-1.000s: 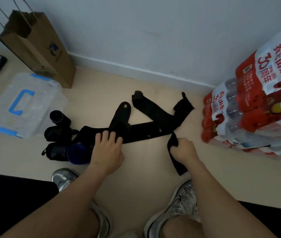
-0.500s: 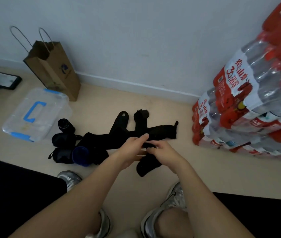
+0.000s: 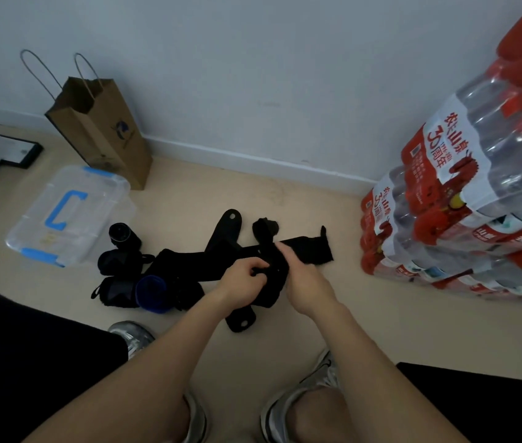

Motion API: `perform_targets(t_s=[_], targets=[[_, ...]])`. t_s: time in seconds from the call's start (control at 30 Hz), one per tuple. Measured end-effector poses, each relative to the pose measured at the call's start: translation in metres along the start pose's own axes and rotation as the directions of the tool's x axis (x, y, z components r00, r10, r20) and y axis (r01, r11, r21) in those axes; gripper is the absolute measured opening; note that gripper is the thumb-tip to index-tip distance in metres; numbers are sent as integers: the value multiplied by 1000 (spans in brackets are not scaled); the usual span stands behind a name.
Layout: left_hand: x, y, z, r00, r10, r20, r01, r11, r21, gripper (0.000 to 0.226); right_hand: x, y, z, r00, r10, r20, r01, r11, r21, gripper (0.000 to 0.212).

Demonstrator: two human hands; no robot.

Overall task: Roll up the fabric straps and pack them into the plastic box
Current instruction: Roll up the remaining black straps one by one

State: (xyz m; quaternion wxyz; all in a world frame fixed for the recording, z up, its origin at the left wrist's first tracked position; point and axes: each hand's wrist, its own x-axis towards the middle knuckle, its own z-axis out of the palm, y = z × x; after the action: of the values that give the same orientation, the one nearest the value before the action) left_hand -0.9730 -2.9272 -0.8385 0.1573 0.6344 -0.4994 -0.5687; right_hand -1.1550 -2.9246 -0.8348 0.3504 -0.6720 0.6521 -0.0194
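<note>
The black fabric strap (image 3: pixel 275 271) sits right between the two hands, bunched where they meet. Its rounded end with a hole reaches the floor (image 3: pixel 285 193) at six o'clock from the grip, and its other end curls up at twelve o'clock.

We see the left hand (image 3: pixel 243 280) on the strap's nine o'clock side, fingers curled in and pinching the fabric, knuckles up. The right hand (image 3: pixel 305 282) closes on it from three o'clock, back of the hand towards us, fingers wrapped onto the cloth (the fingertips themselves are hidden behind the strap). Both forearms come in from six o'clock and converge at the strap, just above the floor.

Under and behind the grip, more loose straps (image 3: pixel 306 249) lie flat, spreading from nine to two o'clock. At nine o'clock from the hands we find several rolled straps (image 3: pixel 118 263), one with a blue core. Beyond them, at ten o'clock, stands the plastic box (image 3: pixel 96 199), its lid with blue handle on. A brown paper bag (image 3: pixel 100 132) leans by the wall at eleven o'clock, and packs of bottled water (image 3: pixel 451 199) are stacked at two o'clock.
</note>
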Motion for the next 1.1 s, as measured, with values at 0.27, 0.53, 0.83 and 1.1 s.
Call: perform_targets(t_s=[0.27,0.53,0.83,1.1], targets=[[11,2,-7,972,33,-232,-26,999,35,26,27,14,2,975,221,-10,-219,960,-174,23],[23,-11,-27,912,-136,-387,164,986,38,42,44,43,-13,747,574,-336,-554,816,163,34],[43,-29,-39,862,-86,-499,207,959,194,31,57,37,-15,748,432,-503,-312,899,308,43],[65,-50,-39,919,-271,-287,338,915,219,56,50,25,44,980,49,192,7,960,-280,81]])
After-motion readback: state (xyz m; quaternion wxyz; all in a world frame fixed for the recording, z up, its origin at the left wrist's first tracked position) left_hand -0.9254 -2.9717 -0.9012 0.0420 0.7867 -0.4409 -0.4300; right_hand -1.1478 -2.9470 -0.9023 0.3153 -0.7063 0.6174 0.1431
